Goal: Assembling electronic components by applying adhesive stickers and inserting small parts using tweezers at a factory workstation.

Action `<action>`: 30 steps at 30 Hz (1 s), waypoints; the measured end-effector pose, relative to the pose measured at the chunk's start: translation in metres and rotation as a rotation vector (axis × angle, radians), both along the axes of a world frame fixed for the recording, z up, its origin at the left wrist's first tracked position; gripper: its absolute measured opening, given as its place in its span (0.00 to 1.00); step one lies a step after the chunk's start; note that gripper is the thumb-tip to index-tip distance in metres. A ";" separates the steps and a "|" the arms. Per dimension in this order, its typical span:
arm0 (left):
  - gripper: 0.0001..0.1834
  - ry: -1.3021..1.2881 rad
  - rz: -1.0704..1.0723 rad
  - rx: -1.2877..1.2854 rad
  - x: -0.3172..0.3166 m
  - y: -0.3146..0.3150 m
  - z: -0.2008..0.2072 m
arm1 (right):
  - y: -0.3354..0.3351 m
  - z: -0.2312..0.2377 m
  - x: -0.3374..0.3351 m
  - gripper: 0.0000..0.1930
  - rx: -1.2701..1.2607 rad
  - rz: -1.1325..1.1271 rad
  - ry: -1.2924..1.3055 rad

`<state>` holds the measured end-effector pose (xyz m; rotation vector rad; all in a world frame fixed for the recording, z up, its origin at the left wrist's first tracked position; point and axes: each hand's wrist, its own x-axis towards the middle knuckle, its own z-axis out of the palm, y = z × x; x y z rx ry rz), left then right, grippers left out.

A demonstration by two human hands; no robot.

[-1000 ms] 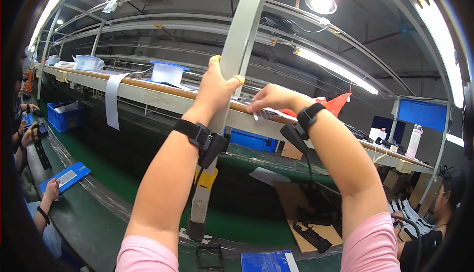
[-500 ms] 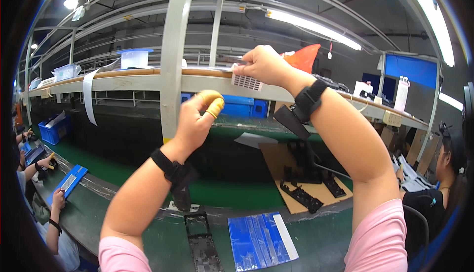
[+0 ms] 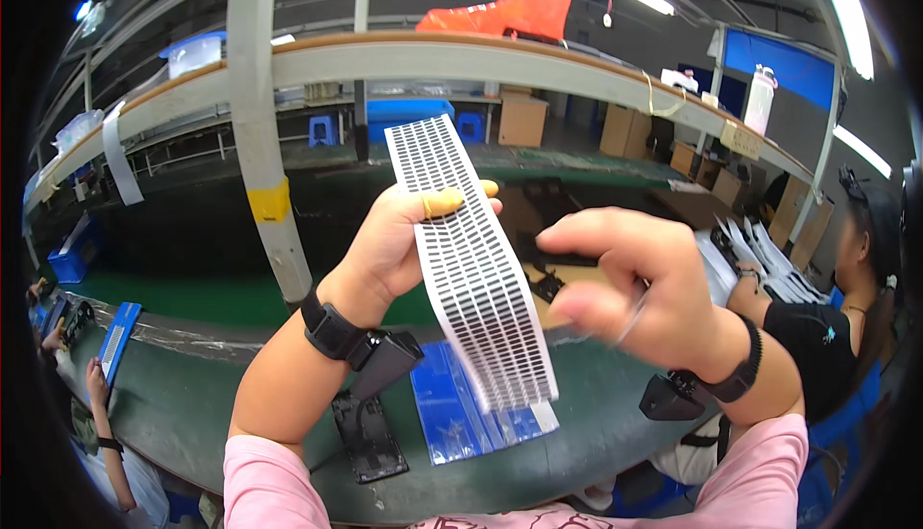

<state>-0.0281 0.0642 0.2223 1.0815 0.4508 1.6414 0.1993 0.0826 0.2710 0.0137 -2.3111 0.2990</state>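
Note:
My left hand (image 3: 385,241), with yellow finger covers on its thumb and a fingertip, pinches a long white sheet of small black rectangular stickers (image 3: 471,250). The sheet hangs down and curls at its lower end. To its right my right hand (image 3: 644,284) is raised, thumb and index finger apart, not touching the sheet. A thin pale edge by its curled fingers is too blurred to make out. Below, on the green bench (image 3: 567,462), lie a blue pad with a clear film cover (image 3: 437,414), partly behind the sheet, and a black plastic frame (image 3: 370,442).
Above the bench runs a shelf (image 3: 385,63) on a white post (image 3: 255,97), with an orange bag (image 3: 510,12) and a bottle (image 3: 760,101). Behind my right hand, black parts (image 3: 546,284) lie on cardboard. Co-workers sit at right (image 3: 817,318) and left (image 3: 115,462).
The sticker sheet has come down from the shelf into my left hand, which was holding nothing. My right hand has left the shelf and lowered to the right. The view has shifted.

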 end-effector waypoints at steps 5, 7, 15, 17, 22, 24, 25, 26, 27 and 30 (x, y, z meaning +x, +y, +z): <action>0.15 -0.038 -0.137 -0.085 0.036 0.001 -0.032 | 0.022 -0.099 0.020 0.16 -1.598 0.356 -0.099; 0.15 -0.034 -0.105 -0.109 0.041 0.009 -0.046 | 0.008 -0.132 0.027 0.15 -1.672 0.398 -0.181; 0.08 0.336 0.144 -0.511 0.007 0.025 -0.095 | -0.035 -0.195 0.064 0.14 -1.965 0.184 -0.216; 0.09 0.418 0.150 -0.584 -0.004 0.028 -0.106 | -0.036 -0.198 0.072 0.17 -1.997 0.124 -0.206; 0.06 1.160 0.206 -0.736 -0.019 0.041 -0.127 | -0.032 -0.209 0.085 0.18 -1.998 0.043 -0.229; 0.03 1.235 0.214 -0.709 -0.026 0.053 -0.145 | -0.032 -0.216 0.086 0.18 -2.067 0.073 -0.274; 0.03 1.294 0.210 -0.669 -0.026 0.057 -0.152 | -0.032 -0.219 0.084 0.17 -2.053 0.052 -0.304; 0.03 1.354 0.207 -0.628 -0.026 0.059 -0.158 | -0.032 -0.221 0.081 0.17 -2.052 0.056 -0.305; 0.04 1.403 0.216 -0.596 -0.024 0.060 -0.163 | -0.032 -0.223 0.078 0.17 -2.058 0.026 -0.302; 0.04 1.514 0.252 -0.564 -0.018 0.065 -0.165 | -0.029 -0.234 0.078 0.17 -2.076 0.033 -0.320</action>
